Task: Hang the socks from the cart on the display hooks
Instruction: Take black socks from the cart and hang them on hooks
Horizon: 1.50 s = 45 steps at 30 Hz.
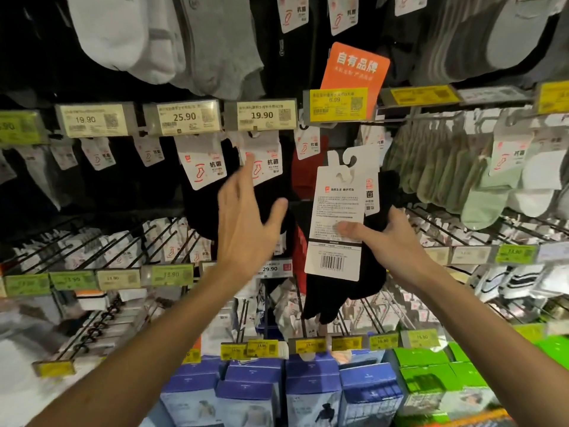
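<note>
Two hands up: R hand (391, 238) pinches sock pack (337, 211) low on its card, leaving hanger slot (341, 160) free below 6.99 tag (338, 103); L hand (246, 217), fingers spread, empty, by hung socks (200, 211), prob. to part them.

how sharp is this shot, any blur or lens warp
Head view: the left hand is smeared by motion; the right hand and the sock pack it pinches are sharper, barcode lines distinct; the price tags bow with wide-angle distortion and go soft toward the frame edges; the top left corner falls dark.
</note>
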Motion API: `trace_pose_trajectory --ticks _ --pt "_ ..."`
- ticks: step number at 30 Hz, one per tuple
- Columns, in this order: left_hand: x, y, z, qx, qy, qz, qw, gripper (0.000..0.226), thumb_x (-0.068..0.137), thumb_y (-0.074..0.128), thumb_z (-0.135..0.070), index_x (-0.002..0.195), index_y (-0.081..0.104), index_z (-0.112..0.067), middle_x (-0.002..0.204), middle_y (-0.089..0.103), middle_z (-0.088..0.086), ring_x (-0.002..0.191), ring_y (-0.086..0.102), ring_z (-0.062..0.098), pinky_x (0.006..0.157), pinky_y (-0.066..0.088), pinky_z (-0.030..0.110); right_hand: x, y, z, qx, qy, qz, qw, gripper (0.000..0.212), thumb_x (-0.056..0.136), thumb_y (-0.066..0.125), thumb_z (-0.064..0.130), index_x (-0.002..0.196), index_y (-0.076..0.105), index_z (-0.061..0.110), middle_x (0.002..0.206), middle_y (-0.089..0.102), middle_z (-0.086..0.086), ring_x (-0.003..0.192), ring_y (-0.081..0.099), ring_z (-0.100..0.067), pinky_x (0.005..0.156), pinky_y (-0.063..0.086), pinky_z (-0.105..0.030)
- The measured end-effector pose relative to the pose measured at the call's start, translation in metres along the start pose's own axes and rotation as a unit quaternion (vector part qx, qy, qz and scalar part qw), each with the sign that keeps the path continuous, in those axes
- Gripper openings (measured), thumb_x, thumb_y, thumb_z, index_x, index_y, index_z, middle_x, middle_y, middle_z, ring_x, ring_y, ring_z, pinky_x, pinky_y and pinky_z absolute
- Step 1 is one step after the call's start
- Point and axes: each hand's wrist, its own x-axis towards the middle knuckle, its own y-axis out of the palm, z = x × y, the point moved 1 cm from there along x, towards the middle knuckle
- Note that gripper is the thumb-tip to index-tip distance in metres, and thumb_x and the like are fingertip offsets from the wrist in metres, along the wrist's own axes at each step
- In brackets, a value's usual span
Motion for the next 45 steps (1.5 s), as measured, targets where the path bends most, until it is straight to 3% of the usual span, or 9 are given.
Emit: trace_pose_trajectory --ticks 3,7,12,15,18,22,36,42,45 --pt "-0.036 0.004 -0.032 -0.107 -0.037 0.087 0.990 0.058 0.095 0.055 -0.047 0.148 0.033 -0.039 0.144 0.040 -0.007 0.130 0.039 0.005 0.106 0.037 0.032 -0.003 0.009 -0.003 -0.017 -0.015 0.020 1.000 0.035 0.081 0.076 0.001 0.104 0.066 0.026 0.100 0.077 0.015 0.095 0.073 -0.007 0.079 0.059 -0.022" --pt "-0.046 0.016 -0.052 -0.243 -0.178 0.159 0.940 0.060 0.092 0.046 -0.060 0.147 0.028 -0.043 0.141 0.034 -0.010 0.116 0.043 0.001 0.084 0.036 0.011 -0.009 0.031 -0.005 -0.045 -0.054 0.034 0.997 0.035 0.089 0.070 0.012 0.119 0.061 0.028 0.107 0.073 0.023 0.103 0.067 0.004 0.085 0.052 -0.012" --pt "-0.046 0.023 -0.043 -0.330 -0.235 0.120 0.906 0.097 0.058 0.062 -0.085 0.140 0.030 -0.043 0.134 0.051 -0.009 0.122 0.053 0.006 0.105 0.045 0.030 -0.018 0.051 -0.007 -0.036 -0.043 0.047 0.997 0.033 0.099 0.046 0.037 0.131 0.053 0.032 0.117 0.062 0.027 0.108 0.056 0.020 0.088 0.042 -0.002" --pt "-0.045 0.019 -0.030 -0.365 -0.250 0.116 0.889 0.082 0.069 0.082 -0.056 0.137 0.038 -0.039 0.121 0.065 -0.012 0.111 0.064 0.006 0.098 0.052 0.033 -0.017 0.047 -0.003 0.002 0.006 0.038 0.999 0.020 0.098 0.046 0.042 0.111 0.060 0.038 0.100 0.072 0.024 0.098 0.065 0.011 0.082 0.051 -0.010" --pt "-0.038 0.007 -0.009 -0.407 -0.312 0.129 0.849 0.053 0.085 0.076 -0.022 0.133 0.053 -0.026 0.111 0.074 -0.004 0.105 0.070 0.016 0.083 0.057 0.033 -0.014 0.032 0.001 0.064 0.057 0.036 0.996 0.022 0.099 0.047 0.040 0.108 0.064 0.029 0.099 0.076 0.017 0.094 0.071 0.001 0.078 0.056 -0.016" --pt "-0.028 -0.010 0.014 -0.443 -0.347 0.175 0.808 0.038 0.092 0.062 -0.030 0.126 0.065 -0.014 0.113 0.074 0.008 0.100 0.072 0.021 0.082 0.055 0.033 -0.013 0.019 0.006 0.102 0.121 0.018 0.987 0.043 0.097 0.048 0.047 0.123 0.065 0.017 0.114 0.075 0.002 0.105 0.071 -0.010 0.087 0.054 -0.027" --pt "-0.022 -0.044 0.047 -0.410 -0.306 0.140 0.848 0.021 0.097 0.058 -0.019 0.117 0.067 -0.020 0.111 0.075 0.003 0.103 0.072 0.019 0.086 0.055 0.032 0.003 0.042 0.005 0.115 0.162 0.033 0.980 0.032 0.099 0.053 0.036 0.120 0.067 0.015 0.109 0.076 0.000 0.100 0.073 -0.013 0.084 0.052 -0.030" --pt "-0.017 -0.055 0.063 -0.288 -0.287 0.047 0.912 0.034 0.093 0.064 -0.009 0.123 0.056 -0.022 0.076 0.076 0.000 0.063 0.072 0.010 0.050 0.050 0.021 0.012 0.067 0.004 0.081 0.135 0.035 0.987 0.012 0.098 0.059 0.025 0.100 0.068 0.018 0.098 0.078 0.004 0.089 0.074 -0.009 0.084 0.056 -0.027" --pt "-0.011 -0.067 0.072 -0.231 -0.262 0.042 0.936 0.047 0.094 0.064 -0.009 0.133 0.048 -0.030 0.091 0.072 0.005 0.060 0.069 0.009 0.048 0.049 0.020 0.014 0.072 -0.001 0.058 0.114 0.038 0.991 0.020 0.099 0.057 0.029 0.110 0.069 0.018 0.108 0.076 0.003 0.100 0.072 -0.011 0.090 0.055 -0.028"
